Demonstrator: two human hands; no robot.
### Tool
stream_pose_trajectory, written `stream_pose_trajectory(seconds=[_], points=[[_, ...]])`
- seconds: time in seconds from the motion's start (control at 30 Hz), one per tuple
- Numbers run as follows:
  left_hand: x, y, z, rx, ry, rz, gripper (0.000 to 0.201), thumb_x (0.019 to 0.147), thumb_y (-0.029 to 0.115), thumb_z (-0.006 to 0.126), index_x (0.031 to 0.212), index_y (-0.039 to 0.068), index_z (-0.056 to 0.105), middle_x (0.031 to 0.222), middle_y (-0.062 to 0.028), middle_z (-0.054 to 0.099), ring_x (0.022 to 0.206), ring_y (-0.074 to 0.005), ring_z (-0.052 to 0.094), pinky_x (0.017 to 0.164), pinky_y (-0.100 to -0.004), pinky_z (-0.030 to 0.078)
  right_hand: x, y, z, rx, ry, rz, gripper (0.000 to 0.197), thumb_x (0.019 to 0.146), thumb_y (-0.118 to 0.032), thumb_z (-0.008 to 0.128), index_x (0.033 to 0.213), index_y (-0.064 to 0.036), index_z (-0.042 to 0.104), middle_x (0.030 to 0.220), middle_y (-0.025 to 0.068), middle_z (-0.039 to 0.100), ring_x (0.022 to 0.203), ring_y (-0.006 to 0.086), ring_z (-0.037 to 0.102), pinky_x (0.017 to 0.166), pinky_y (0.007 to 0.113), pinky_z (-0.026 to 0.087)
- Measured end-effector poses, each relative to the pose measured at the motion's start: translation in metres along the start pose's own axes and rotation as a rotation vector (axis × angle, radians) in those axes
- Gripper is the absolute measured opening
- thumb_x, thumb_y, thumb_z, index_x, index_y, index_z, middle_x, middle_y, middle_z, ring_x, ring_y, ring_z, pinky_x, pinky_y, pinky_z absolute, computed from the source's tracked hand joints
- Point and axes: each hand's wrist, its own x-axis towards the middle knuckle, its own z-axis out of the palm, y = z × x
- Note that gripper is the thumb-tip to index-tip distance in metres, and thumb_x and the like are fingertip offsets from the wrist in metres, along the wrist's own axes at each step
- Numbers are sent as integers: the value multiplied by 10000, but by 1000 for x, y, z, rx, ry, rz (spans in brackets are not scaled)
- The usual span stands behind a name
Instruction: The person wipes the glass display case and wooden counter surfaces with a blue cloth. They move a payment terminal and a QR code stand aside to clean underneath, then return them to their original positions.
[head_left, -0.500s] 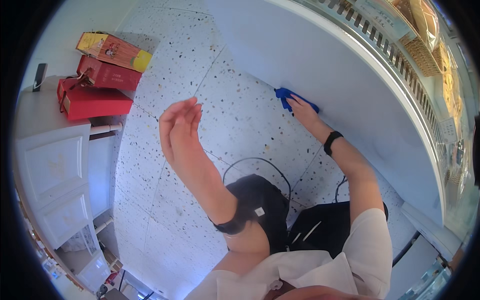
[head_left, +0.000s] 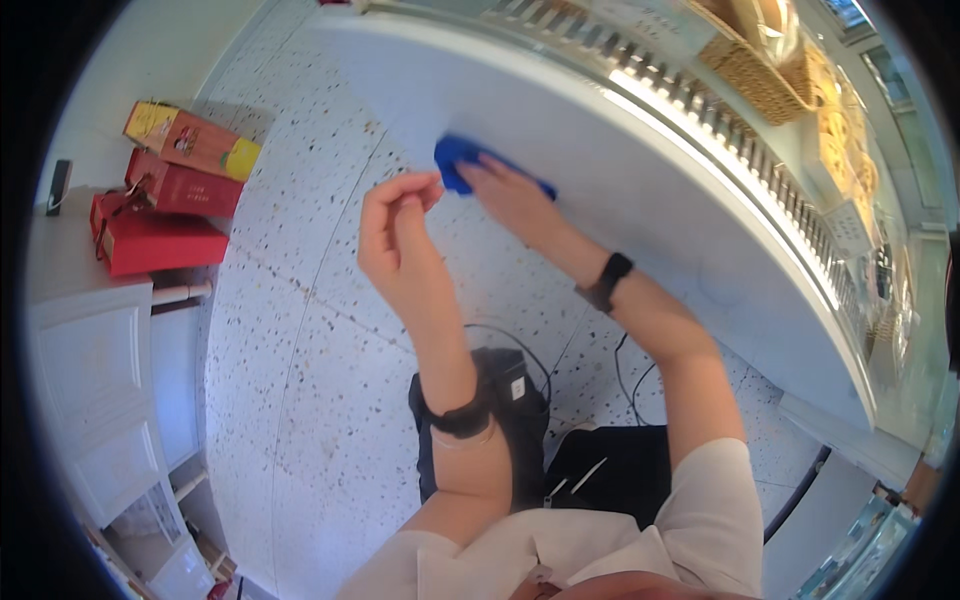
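My right hand (head_left: 512, 203) presses a blue cloth (head_left: 460, 152) against the smooth white front panel (head_left: 640, 200) of a display case. Its fingers lie over the cloth, which is bunched along the panel near the floor. Just left of it, my left hand (head_left: 402, 225) is raised in the air with loosely bent fingers and nothing visible in them. Its fingertips come close to the cloth's left end; whether they touch it I cannot tell. Each wrist wears a black band.
Red gift boxes (head_left: 165, 235) and a yellow-and-red box (head_left: 190, 138) stand on a white cabinet (head_left: 95, 350) at left. A slotted metal strip (head_left: 700, 100) and a wicker basket (head_left: 750, 75) are at upper right. A black cable (head_left: 625, 385) lies on the speckled floor (head_left: 270, 340).
My right hand and the cloth have slid left and farther along the panel. My left hand has come nearer to the cloth. The whole view has shifted.
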Motion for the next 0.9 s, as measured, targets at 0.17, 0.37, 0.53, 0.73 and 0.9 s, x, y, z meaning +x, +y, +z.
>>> stream_pose_trajectory(seconds=[0.17,0.37,0.53,0.73,0.9], points=[[-8,-9,-11,229,-59,-102,196,906,12,455,959,27,642,930,-62,670,785,-122,599,769,-281,491,-153,-13,22,-142,-529,-202,370,856,-137,510,1179,-7,634,1418,76,490,1335,186,407,1183,326,239],[-17,-14,18,254,-315,-221,229,924,63,473,1058,16,652,959,-82,681,867,-147,614,805,-288,483,-212,41,-135,-331,-549,-364,289,830,-155,556,1073,-69,687,1378,30,538,1307,136,430,1171,353,261],[-18,-17,33,272,-365,-164,231,930,43,458,1037,15,661,927,-75,678,804,-130,602,768,-274,482,-131,65,-247,-154,-164,-2,233,799,-133,575,990,-99,704,1386,42,531,1289,140,448,1133,340,323],[-19,-10,35,152,-254,-79,221,930,22,451,979,18,666,878,-59,669,733,-105,573,726,-254,476,-97,30,-127,-117,-259,-159,297,805,-153,586,1082,-60,643,1378,83,531,1310,177,433,1174,377,263],[-27,1,31,183,-224,-27,208,928,18,454,936,20,662,811,-42,663,704,-95,578,650,-232,450,-231,-4,7,-238,-484,-206,303,860,-169,544,1085,-11,673,1364,91,527,1334,190,403,1181,345,248]])
